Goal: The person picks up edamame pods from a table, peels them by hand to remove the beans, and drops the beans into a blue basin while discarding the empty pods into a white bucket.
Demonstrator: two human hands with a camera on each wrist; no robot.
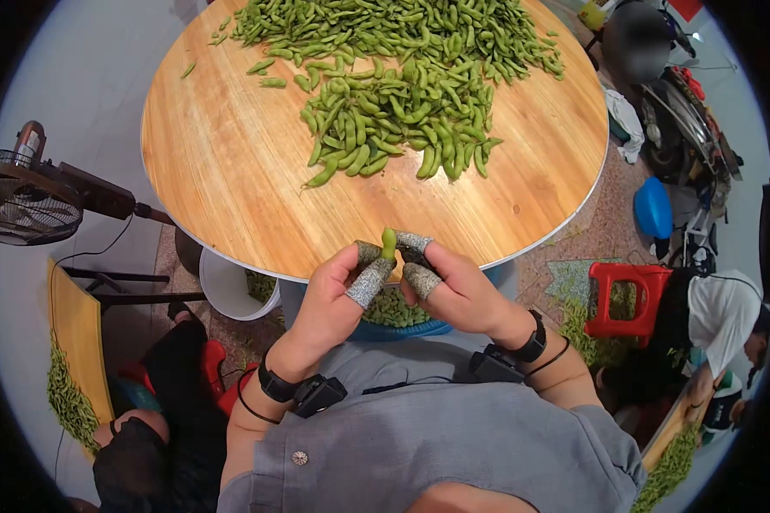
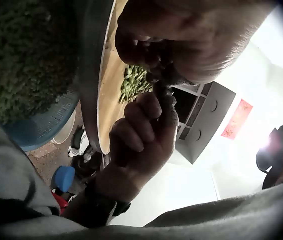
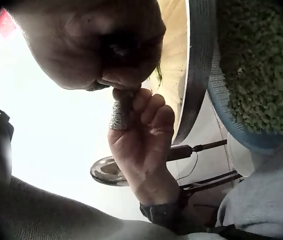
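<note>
In the head view, my left hand (image 1: 329, 299) pinches a green soybean pod (image 1: 389, 238) upright between thumb and index finger, above the table's near edge. My right hand (image 1: 464, 297) is close on the other side, its index fingertip right at the pod and its thumb lower, apart from the index finger. Speckled grey covers sit on the thumbs and index fingers. Below both hands, shelled green beans (image 1: 393, 309) fill a blue basin (image 3: 216, 107). Both wrist views show the fingertips meeting in shadow, the pod mostly hidden; whether the right fingers grip it I cannot tell.
A large heap of pods (image 1: 402, 94) covers the far part of the round wooden table (image 1: 231, 171). A white bucket (image 1: 222, 286) stands below its left edge, near a fan (image 1: 30, 197). Right are a red stool (image 1: 629, 299) and a blue tub (image 1: 652, 208). Other people sit on both sides.
</note>
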